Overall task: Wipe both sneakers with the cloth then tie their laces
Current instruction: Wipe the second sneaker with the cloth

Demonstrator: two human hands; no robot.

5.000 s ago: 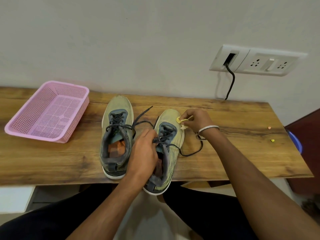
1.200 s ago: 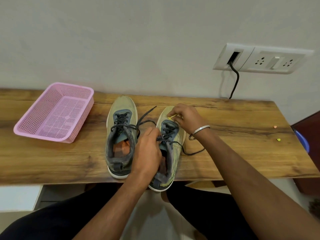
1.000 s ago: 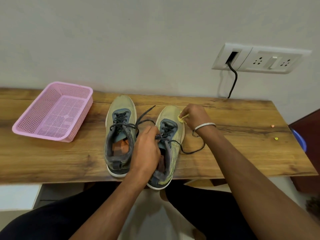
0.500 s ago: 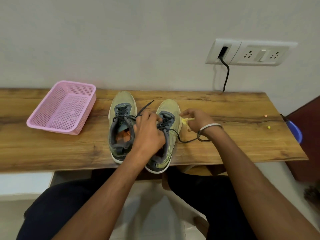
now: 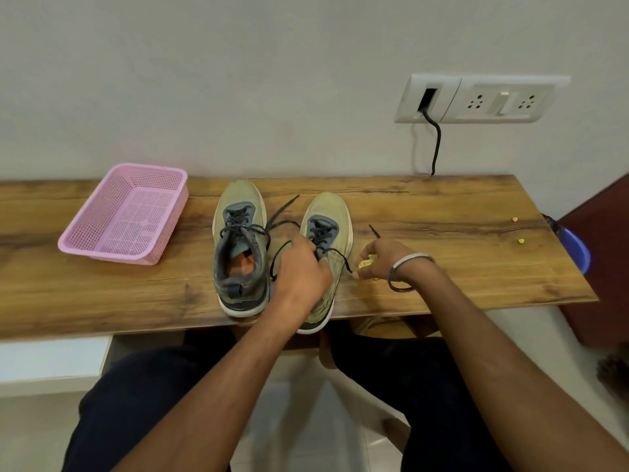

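Two olive-green sneakers with dark laces stand side by side on the wooden table (image 5: pixel 442 267), toes toward the wall. The left sneaker (image 5: pixel 238 233) lies untouched, its laces loose. My left hand (image 5: pixel 303 270) sits over the right sneaker (image 5: pixel 332 209) and grips a loop of its lace (image 5: pixel 279 248). My right hand (image 5: pixel 384 260), on the table just right of that sneaker, holds a small crumpled yellow cloth (image 5: pixel 367 262) and pinches the other lace strand (image 5: pixel 343 260) at its fingertips. That strand's tip (image 5: pixel 374 230) sticks up behind the hand.
A pink mesh basket (image 5: pixel 126 212) stands at the table's left. A wall socket (image 5: pixel 476 98) with a black cable (image 5: pixel 436 144) hangs above the right rear. Small crumbs (image 5: pixel 520 240) lie far right, near a blue object (image 5: pixel 575 248) past the edge.
My right hand left the right sneaker's toe, came back to the table beside it with the cloth, and took hold of a lace strand. My left hand stayed on the right sneaker's laces.
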